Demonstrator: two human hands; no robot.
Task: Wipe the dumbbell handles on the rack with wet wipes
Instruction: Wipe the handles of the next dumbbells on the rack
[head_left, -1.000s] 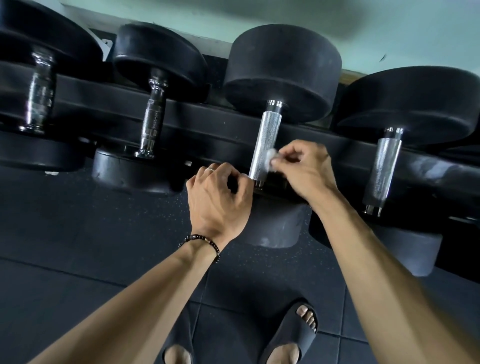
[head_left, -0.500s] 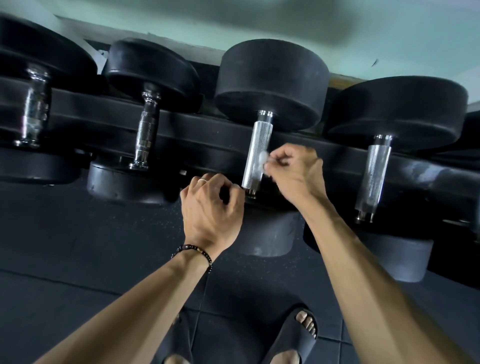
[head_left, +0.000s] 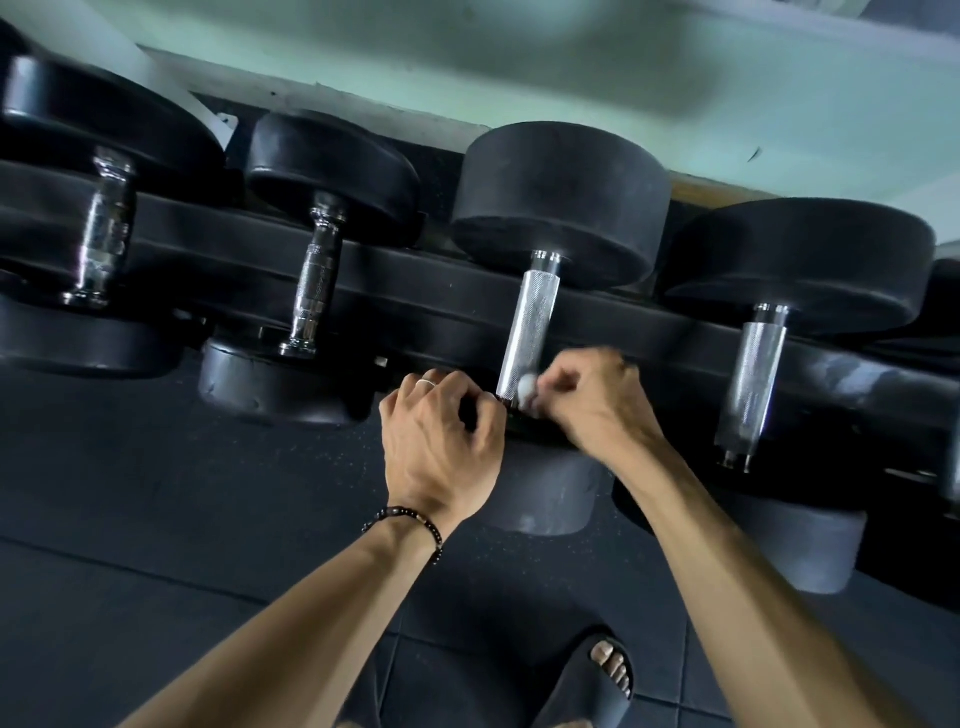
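Dumbbell handle (head_left: 529, 325) being rubbed near its lower end: right hand (head_left: 592, 402) pinching wet wipe (head_left: 525, 389), left hand (head_left: 441, 441) curling loosely, holding nothing.

A dim indoor scene is lit softly from above, with the pale green wall (head_left: 571, 62) the brightest area and a broad soft shadow cast across it. Small highlights are seen on the knurled chrome handle (head_left: 532, 322) and the neighbouring handles. The black rubber weights and dark floor (head_left: 130, 493) are sunk in shadow. Motion blur is visible on the right hand (head_left: 592, 405). Straight lines are bent by wide-angle distortion towards the edges.
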